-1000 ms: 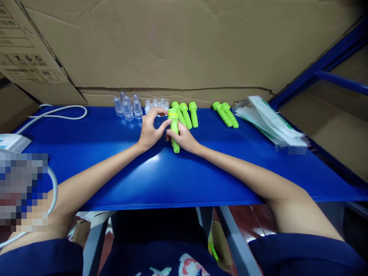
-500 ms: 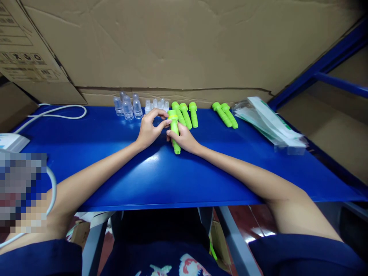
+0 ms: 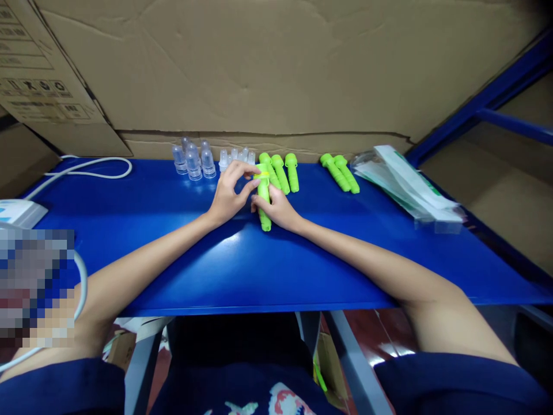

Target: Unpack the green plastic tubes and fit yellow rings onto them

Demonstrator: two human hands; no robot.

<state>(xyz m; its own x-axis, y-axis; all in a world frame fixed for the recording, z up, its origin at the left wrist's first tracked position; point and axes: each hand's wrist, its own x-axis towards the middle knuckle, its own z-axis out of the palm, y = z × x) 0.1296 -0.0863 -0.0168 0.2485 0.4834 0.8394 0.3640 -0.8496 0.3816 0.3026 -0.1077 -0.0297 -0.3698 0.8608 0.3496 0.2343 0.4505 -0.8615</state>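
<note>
A lime-green plastic flashlight with a yellow ring near its wide head is held over the blue table, head pointing away from me. My right hand is wrapped round its body from the right. With thumb and forefinger, my left hand pinches the head at the yellow ring. Just behind stand or lean several similar green pieces. Beyond my left hand are small clear caps, partly hidden by it. Larger clear plastic cylinders stand in a cluster further left.
Two more green flashlights lie to the right, beside plastic bags with white and green strips. A white cable and a white device occupy the left side. Cardboard walls the back of the blue table.
My left fingers have shifted slightly over the flashlight's head, covering a bit more of its top. My right hand keeps its hold. The whole view has moved slightly.
</note>
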